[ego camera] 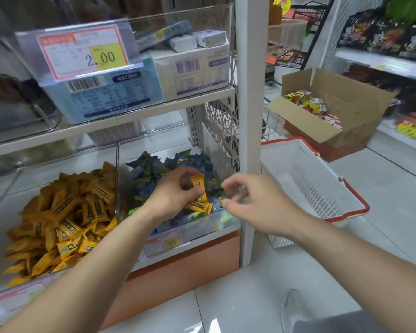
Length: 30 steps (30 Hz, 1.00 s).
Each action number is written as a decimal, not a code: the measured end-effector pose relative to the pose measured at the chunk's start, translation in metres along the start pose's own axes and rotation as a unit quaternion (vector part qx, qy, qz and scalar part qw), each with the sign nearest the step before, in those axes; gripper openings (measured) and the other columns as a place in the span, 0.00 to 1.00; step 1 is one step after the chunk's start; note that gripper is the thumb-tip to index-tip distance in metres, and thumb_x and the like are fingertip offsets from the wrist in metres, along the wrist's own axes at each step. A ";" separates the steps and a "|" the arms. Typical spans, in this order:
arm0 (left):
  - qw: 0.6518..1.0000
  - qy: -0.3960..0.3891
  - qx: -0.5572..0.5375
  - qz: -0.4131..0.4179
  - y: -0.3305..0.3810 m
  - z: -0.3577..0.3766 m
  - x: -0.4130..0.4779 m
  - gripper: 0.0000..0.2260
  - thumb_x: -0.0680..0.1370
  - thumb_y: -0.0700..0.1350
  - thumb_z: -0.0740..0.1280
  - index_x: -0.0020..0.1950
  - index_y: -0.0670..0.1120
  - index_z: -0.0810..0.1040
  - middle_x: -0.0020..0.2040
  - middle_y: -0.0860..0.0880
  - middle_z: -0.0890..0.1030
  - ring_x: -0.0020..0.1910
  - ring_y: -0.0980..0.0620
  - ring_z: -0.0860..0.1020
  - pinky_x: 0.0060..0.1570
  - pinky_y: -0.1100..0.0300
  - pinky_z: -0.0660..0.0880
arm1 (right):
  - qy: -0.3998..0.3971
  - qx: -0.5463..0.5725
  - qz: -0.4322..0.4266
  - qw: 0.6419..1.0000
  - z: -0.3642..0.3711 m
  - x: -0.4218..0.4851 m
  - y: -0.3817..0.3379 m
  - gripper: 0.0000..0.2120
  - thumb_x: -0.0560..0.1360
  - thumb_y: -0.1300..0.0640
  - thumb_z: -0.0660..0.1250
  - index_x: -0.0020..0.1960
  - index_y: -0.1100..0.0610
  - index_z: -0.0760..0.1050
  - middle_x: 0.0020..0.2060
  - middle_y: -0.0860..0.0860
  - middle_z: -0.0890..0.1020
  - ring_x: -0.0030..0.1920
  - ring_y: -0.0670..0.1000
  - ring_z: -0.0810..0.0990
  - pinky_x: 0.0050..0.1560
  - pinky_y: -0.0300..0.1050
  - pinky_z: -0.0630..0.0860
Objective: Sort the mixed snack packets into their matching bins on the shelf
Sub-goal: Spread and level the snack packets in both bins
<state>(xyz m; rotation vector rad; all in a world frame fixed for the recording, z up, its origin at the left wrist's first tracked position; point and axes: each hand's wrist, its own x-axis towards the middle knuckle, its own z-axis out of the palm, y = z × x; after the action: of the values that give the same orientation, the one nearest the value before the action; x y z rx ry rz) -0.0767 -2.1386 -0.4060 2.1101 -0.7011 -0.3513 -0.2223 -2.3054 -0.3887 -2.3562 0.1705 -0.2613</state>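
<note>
Setting: a shop aisle with a pale tiled floor; a white shelf [154, 109] carries clear bins on two levels.
Upper bin [183, 15]: holds blue and white cartons [192, 61]; a price tag [82, 50] on its front reads 2.00.
Left bin [17, 175]: on the lower level, heaped with yellow packets [65, 222].
Right bin [197, 227]: just beside the left one, filled with blue and green packets [154, 169].
Left hand [175, 193]: reaches into the right bin, fingers curled round two stray yellow packets [198, 188] (same wrapper as the left bin's heap), holding them above the blue and green ones.
Right hand [250, 203]: hovers at the right bin's front right corner, near the stray packets, fingers loosely curled; blur hides whether it pinches anything.
Basket [310, 183]: white with red handles, on the floor right of the shelf post.
Cardboard box [346, 131]: open, behind the basket, holding red and yellow bags [312, 104].
</note>
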 end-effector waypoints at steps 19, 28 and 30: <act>0.911 0.006 -0.399 -0.107 0.012 -0.028 -0.014 0.11 0.83 0.38 0.60 0.62 0.40 0.77 0.56 0.40 0.84 0.55 0.43 0.83 0.54 0.53 0.80 | 0.073 0.087 -0.046 0.992 0.057 0.069 -0.022 0.20 0.73 0.47 0.75 0.63 0.49 0.76 0.48 0.38 0.79 0.38 0.28 0.75 0.38 0.22 0.68; 0.933 -0.025 -0.343 -0.103 0.024 -0.019 -0.012 0.08 0.82 0.42 0.65 0.59 0.43 0.79 0.53 0.41 0.84 0.50 0.45 0.84 0.53 0.51 0.81 | 0.034 -0.079 -0.087 0.992 0.030 0.047 -0.014 0.17 0.75 0.47 0.71 0.62 0.51 0.78 0.49 0.48 0.79 0.50 0.48 0.76 0.48 0.39 0.67; 0.973 0.010 -0.222 -0.068 0.022 -0.018 -0.006 0.06 0.82 0.43 0.64 0.56 0.46 0.80 0.53 0.40 0.84 0.51 0.42 0.84 0.53 0.48 0.80 | 0.026 -0.077 -0.073 0.994 0.019 0.038 -0.008 0.14 0.76 0.46 0.70 0.59 0.49 0.77 0.48 0.45 0.78 0.48 0.45 0.75 0.45 0.34 0.68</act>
<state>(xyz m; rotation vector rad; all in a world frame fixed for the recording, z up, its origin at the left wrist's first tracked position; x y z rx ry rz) -0.0810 -2.1336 -0.3778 1.7326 -0.4184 -0.5107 -0.1810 -2.2949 -0.3912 -2.5212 0.0450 -0.3926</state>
